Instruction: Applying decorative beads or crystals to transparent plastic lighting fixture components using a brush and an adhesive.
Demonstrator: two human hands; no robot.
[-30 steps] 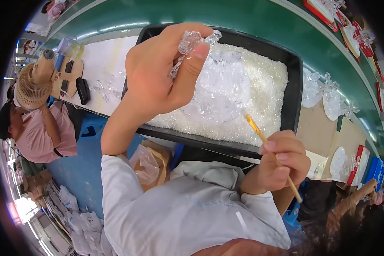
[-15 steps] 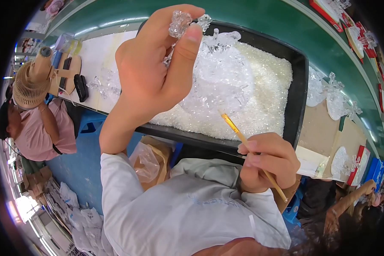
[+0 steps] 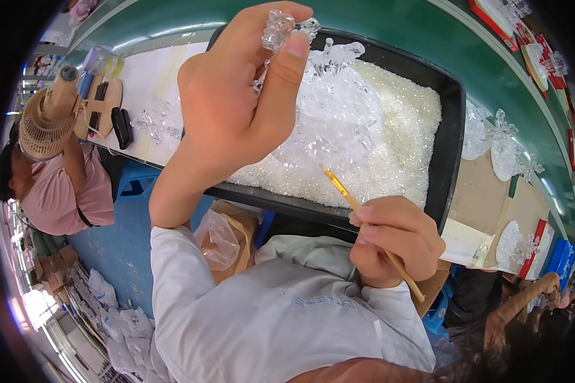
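Raised over the far left part of a black tray [image 3: 452, 150], my left hand [image 3: 227, 112] pinches a clear, faceted ornament [image 3: 278, 30] between thumb and fingers. A round clear piece with lumpy decoration [image 3: 338, 124] shows beyond and below that hand; whether it joins the pinched ornament I cannot tell. Sparkling whitish granules [image 3: 410, 118] fill the tray. My right hand [image 3: 399, 239] is closed on the wooden handle of a thin paintbrush [image 3: 336, 183], near the tray's front edge. The brush points up and left toward the round piece, its bristle tip hard to make out against the granules.
Left along the bench stand a beige fan [image 3: 48, 121], a clear jar [image 3: 103, 62] and a black case [image 3: 121, 127]. More clear ornaments [image 3: 501, 143] lie right of the tray. A person in pink [image 3: 73, 191] sits left; another person's arm [image 3: 514, 313] reaches in at right.
The brush and my right hand have shifted slightly left and up. My left hand, with the clear ornament, has moved a little to the right.
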